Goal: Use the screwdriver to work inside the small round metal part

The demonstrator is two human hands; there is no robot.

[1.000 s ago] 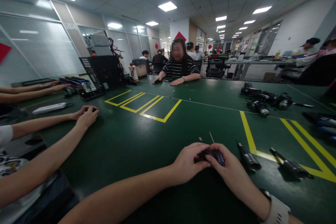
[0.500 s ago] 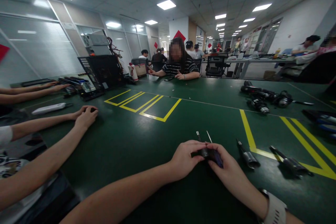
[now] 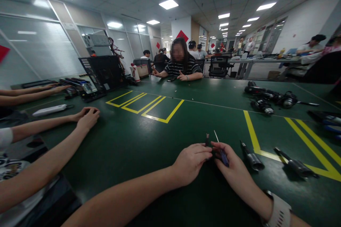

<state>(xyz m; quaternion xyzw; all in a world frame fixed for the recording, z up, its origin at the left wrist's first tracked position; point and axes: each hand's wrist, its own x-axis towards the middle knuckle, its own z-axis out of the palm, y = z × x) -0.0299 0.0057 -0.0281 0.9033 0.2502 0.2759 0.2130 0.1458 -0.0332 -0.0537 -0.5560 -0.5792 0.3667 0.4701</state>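
Observation:
My left hand [image 3: 190, 163] is closed on a short dark cylindrical part [image 3: 207, 139] that sticks up past its fingertips. My right hand [image 3: 231, 170] is wrapped round a small screwdriver [image 3: 222, 154] with a dark blue handle; its thin metal shaft points away from me. Both hands rest close together on the green table [image 3: 149, 142], near its front edge, with their fingertips almost touching.
Two black tool pieces [image 3: 252, 159] [image 3: 295, 166] lie right of my hands on yellow floor-style lines. More black gear [image 3: 269, 101] sits farther right. A co-worker's clasped hands [image 3: 86, 115] rest at left, a white device [image 3: 50, 110] beyond them. A person in a striped top [image 3: 182, 69] sits opposite.
The dark part and the blue-handled screwdriver, held together a second ago, have come apart: the part is in my left hand, the screwdriver in my right. The person opposite raised a hand.

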